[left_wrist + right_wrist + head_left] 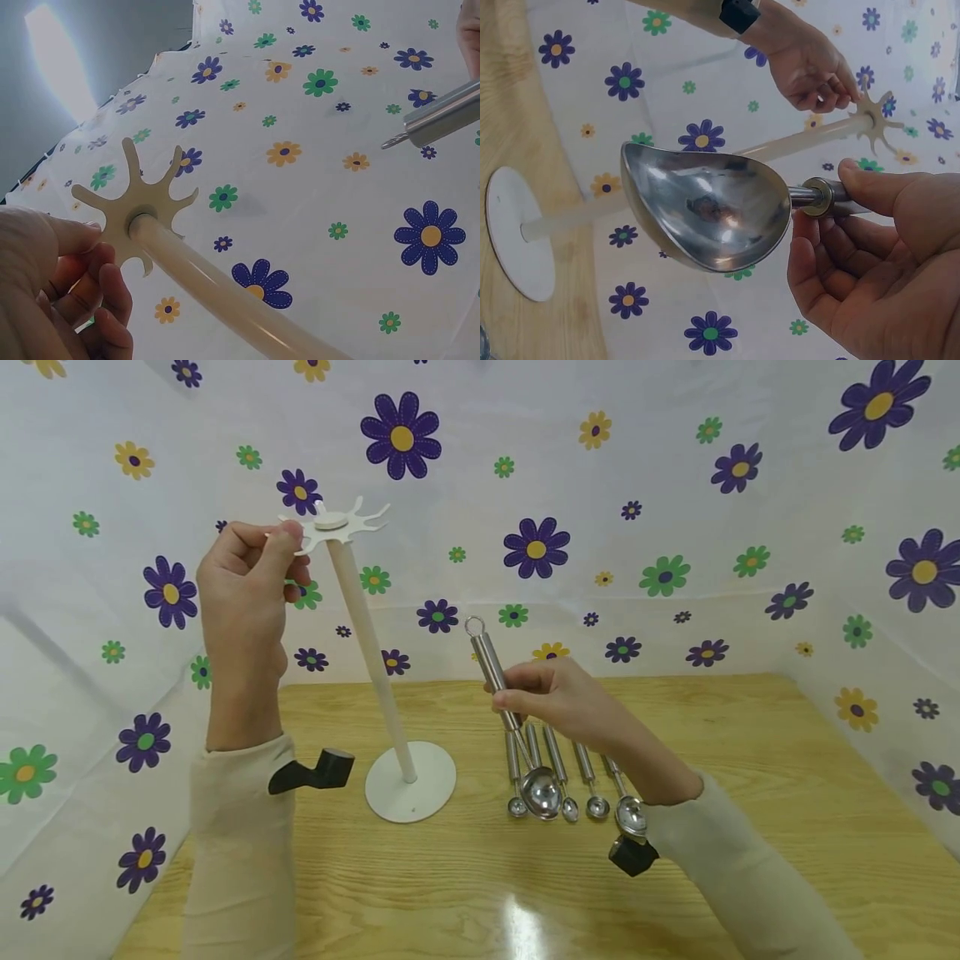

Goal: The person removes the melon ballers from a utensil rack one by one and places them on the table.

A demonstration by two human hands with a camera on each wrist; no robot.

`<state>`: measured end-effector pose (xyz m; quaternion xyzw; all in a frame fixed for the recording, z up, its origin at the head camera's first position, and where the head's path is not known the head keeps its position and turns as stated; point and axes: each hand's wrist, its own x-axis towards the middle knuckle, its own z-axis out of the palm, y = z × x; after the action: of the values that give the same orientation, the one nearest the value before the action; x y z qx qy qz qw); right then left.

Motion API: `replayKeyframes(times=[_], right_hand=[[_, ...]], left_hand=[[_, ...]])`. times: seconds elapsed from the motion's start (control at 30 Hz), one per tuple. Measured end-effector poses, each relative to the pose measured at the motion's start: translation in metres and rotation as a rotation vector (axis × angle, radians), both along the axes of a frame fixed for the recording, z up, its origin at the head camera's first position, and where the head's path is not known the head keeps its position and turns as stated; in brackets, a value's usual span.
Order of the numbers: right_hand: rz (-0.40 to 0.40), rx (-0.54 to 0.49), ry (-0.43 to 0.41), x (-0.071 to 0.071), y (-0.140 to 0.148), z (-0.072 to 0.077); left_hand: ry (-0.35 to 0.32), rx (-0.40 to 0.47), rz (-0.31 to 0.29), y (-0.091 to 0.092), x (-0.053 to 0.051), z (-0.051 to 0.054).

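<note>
A white utensil stand (365, 643) has a round base (393, 802) on the table and a ring of curved hooks (352, 527) on top. My left hand (247, 581) pinches one of these hooks between thumb and fingers, also visible in the left wrist view. To the right of the stand, my right hand (558, 702) grips a steel ladle (712, 206) by its handle. The ladle's loop end points up and its spouted bowl hangs down. Behind that bowl, several steel utensils (597, 807) with round or oval bowls lie side by side.
The wooden table (450, 893) reaches back to a white cloth (465, 502) printed with flowers, which also rises at both sides. Each wrist carries a black camera mount (322, 770). The slim pole stands between my two hands.
</note>
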<state>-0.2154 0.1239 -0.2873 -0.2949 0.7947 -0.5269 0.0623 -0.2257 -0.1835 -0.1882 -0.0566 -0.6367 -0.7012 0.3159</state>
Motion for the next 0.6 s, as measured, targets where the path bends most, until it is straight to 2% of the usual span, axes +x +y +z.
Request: replayKeyframes(times=[0.3, 0.6], right_hand=[[-0.039, 0.033, -0.017, -0.003, 0.023, -0.015], [-0.122, 0.062, -0.090, -0.004, 0.044, -0.028]], left_hand=[[0.009, 0.012, -0.005, 0.001, 0.002, 0.001], [0.008, 0.021, -0.013, 0.002, 0.002, 0.000]])
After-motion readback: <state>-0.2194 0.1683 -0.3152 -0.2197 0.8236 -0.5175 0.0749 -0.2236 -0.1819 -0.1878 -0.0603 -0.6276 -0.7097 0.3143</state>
